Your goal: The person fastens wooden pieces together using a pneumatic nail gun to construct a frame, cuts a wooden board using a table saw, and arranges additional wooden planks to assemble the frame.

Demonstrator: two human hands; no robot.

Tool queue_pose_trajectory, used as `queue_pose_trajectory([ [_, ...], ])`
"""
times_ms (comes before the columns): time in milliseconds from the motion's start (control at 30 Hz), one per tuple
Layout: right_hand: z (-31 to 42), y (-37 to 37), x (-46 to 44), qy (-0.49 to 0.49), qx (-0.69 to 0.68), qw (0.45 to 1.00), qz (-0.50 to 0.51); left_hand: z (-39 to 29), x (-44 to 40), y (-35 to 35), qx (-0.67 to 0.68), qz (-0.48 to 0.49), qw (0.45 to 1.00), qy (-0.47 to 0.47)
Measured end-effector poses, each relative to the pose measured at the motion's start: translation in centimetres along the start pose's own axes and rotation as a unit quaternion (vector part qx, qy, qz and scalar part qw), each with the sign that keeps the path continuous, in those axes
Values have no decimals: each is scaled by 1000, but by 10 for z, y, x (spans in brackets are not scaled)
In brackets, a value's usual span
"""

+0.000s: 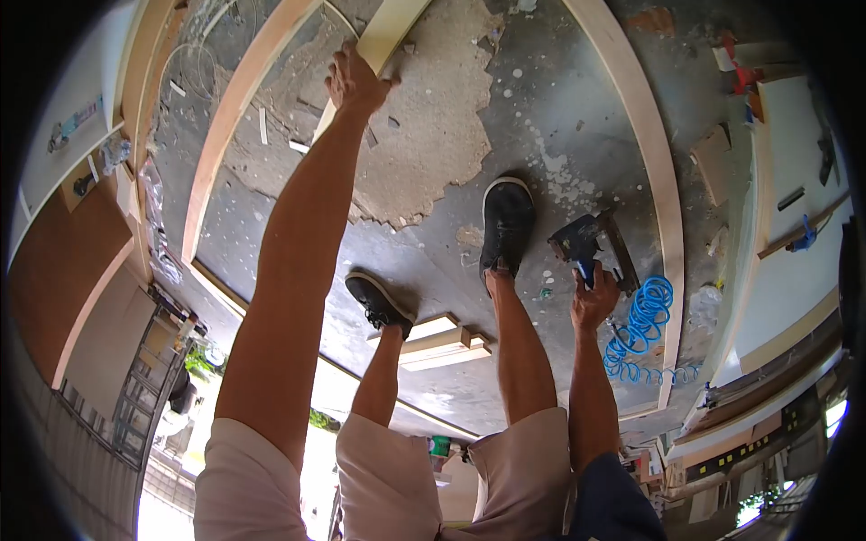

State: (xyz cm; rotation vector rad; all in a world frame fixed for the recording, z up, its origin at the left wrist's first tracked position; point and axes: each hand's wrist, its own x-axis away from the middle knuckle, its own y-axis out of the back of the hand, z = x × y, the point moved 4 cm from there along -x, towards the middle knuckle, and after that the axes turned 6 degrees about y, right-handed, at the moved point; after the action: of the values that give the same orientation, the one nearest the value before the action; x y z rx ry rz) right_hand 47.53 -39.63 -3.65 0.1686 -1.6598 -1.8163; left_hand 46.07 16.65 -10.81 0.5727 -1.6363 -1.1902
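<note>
My left hand (355, 83) stretches far forward and grips a pale wooden board (390, 34), fingers on one side and thumb on the other. The board lies low over the floor and runs out at the top of the view. In my right hand (595, 298) is a black nail gun (582, 239), held by its handle near my right foot. A blue coiled air hose (651, 316) hangs beside that hand. Long wooden strips lie to either side, one on the left (236, 108) and one on the right (645, 108).
Several short wood pieces (446, 347) lie stacked between my black shoes (508, 221). The grey floor (568, 117) has a rough bare patch (424, 153), paint spots and scraps. A white panel (798, 198) stands at right, a brown panel (68, 261) at left.
</note>
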Motion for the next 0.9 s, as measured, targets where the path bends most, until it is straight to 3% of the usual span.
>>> queue_pose_trajectory([
  [67,-5,-8,7,0,-25,1000,-5,6,-5,-2,21,-45,997,-63],
  [133,-16,-25,8,12,-48,997,65,-17,-3,-14,106,-54,989,-88],
  [200,-30,-44,7,27,-76,991,102,-17,37,-3,135,-17,988,-73],
  [300,-65,-79,8,36,-4,984,173,-2,101,30,142,-5,986,-87],
  [400,-66,-79,2,68,22,979,192,13,169,64,153,45,982,-100],
  [467,-71,-67,-1,34,20,977,210,17,222,75,204,57,972,-101],
  [500,-62,-53,1,46,22,978,204,19,246,80,217,77,967,-106],
  [567,-55,-19,17,-30,-89,980,175,27,289,79,237,122,958,-104],
  [667,-54,8,55,-22,-111,980,166,49,345,79,268,96,953,-109],
  [767,-66,18,92,-17,-21,984,175,86,378,53,210,92,967,-109],
  [900,-55,28,155,6,-33,988,154,167,397,-1,141,91,981,-100],
])
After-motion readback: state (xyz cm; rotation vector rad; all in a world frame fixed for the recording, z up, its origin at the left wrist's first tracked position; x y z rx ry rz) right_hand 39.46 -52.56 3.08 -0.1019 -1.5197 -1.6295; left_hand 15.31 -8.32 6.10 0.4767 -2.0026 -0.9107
